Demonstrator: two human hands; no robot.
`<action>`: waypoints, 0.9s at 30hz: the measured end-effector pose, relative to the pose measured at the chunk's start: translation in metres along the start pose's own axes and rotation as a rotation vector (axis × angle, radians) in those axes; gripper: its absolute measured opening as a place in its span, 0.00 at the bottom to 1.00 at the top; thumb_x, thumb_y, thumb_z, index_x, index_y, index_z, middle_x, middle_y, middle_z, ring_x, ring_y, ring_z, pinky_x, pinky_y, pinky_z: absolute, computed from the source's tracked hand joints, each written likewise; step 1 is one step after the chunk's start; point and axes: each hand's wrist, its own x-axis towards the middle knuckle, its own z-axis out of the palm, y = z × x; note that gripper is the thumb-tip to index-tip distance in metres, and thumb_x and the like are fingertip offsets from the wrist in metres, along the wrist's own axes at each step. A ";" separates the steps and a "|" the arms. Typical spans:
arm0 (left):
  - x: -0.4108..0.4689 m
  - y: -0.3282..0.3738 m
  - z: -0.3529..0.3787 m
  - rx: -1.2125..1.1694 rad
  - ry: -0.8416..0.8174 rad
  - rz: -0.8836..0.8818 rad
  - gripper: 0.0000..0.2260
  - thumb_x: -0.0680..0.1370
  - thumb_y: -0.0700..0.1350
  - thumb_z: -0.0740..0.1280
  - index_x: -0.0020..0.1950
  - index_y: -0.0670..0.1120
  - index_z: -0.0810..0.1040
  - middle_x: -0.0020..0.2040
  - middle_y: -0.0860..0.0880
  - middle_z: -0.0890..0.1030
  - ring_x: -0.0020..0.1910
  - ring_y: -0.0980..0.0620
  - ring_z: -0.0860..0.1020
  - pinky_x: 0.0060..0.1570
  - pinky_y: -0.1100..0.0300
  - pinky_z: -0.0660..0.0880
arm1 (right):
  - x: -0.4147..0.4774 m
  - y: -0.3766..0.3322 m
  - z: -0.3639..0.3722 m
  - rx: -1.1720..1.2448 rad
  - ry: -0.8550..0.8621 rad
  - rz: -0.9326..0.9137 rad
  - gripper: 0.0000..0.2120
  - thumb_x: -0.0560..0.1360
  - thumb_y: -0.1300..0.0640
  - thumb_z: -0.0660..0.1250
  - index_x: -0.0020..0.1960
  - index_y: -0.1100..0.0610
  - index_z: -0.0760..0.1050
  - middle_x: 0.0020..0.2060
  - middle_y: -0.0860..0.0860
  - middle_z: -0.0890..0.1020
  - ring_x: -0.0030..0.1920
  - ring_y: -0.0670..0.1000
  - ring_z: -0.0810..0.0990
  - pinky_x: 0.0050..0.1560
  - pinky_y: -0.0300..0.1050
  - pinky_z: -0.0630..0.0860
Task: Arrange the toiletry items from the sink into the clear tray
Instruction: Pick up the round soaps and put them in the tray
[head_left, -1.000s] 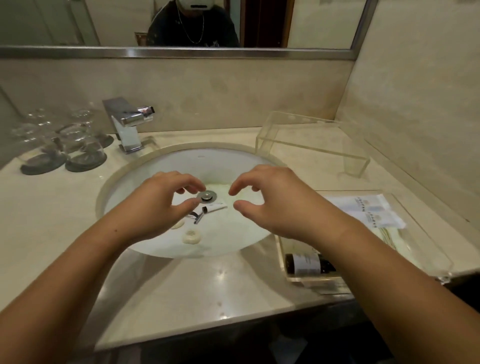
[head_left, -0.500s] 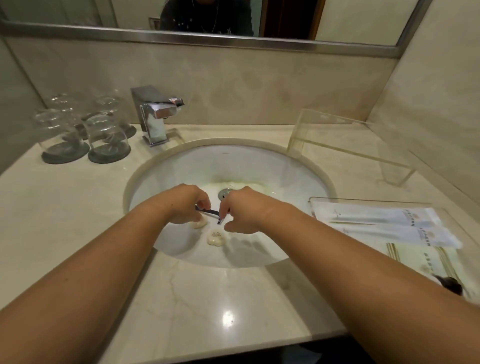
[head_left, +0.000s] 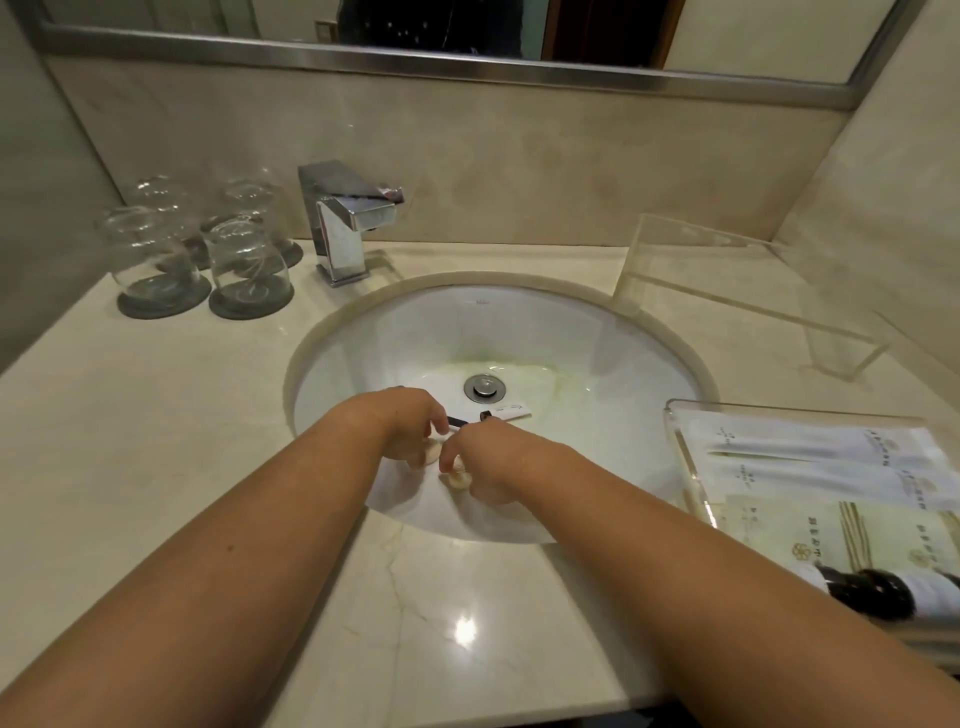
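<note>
Both my hands reach into the white sink (head_left: 597, 364), just in front of the drain. My left hand (head_left: 408, 431) curls its fingers round a small pale round soap (head_left: 434, 449). My right hand (head_left: 488, 465) pinches a second pale soap (head_left: 460, 479) against the basin floor. Between and behind my hands lie a thin dark razor-like item (head_left: 457, 422) and a small white tube with a black cap (head_left: 511, 413). The clear tray (head_left: 680, 431) stands right of the sink, holding white sachets (head_left: 810, 447) and a dark bottle (head_left: 872, 592).
A chrome faucet (head_left: 348, 218) stands behind the sink. Several upturned glasses on dark coasters (head_left: 244, 260) stand at the back left. A clear acrylic stand (head_left: 727, 291) sits at the back right. A mirror and tiled walls close off the counter.
My hands dropped from above the basin down onto the items. Half a second ago they were at the dark item; now each is lower, on a soap.
</note>
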 end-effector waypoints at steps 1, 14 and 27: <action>-0.001 0.001 0.001 0.009 -0.006 -0.008 0.26 0.74 0.44 0.74 0.71 0.56 0.75 0.66 0.53 0.78 0.61 0.49 0.77 0.51 0.60 0.70 | 0.000 0.000 0.002 0.021 0.015 0.007 0.20 0.79 0.63 0.63 0.70 0.51 0.75 0.64 0.56 0.77 0.62 0.57 0.75 0.52 0.45 0.71; -0.003 0.008 0.005 0.058 -0.001 -0.023 0.23 0.70 0.50 0.78 0.64 0.54 0.78 0.60 0.53 0.80 0.53 0.51 0.76 0.50 0.58 0.73 | 0.001 0.006 0.016 0.083 0.061 0.085 0.16 0.78 0.57 0.67 0.66 0.55 0.77 0.61 0.55 0.79 0.59 0.56 0.79 0.50 0.43 0.72; -0.046 0.028 -0.025 -0.606 0.465 0.298 0.18 0.73 0.41 0.75 0.59 0.57 0.80 0.55 0.56 0.81 0.50 0.56 0.84 0.48 0.63 0.81 | -0.080 0.035 -0.040 0.327 0.524 0.026 0.19 0.75 0.52 0.73 0.65 0.42 0.77 0.57 0.50 0.79 0.56 0.50 0.76 0.49 0.40 0.69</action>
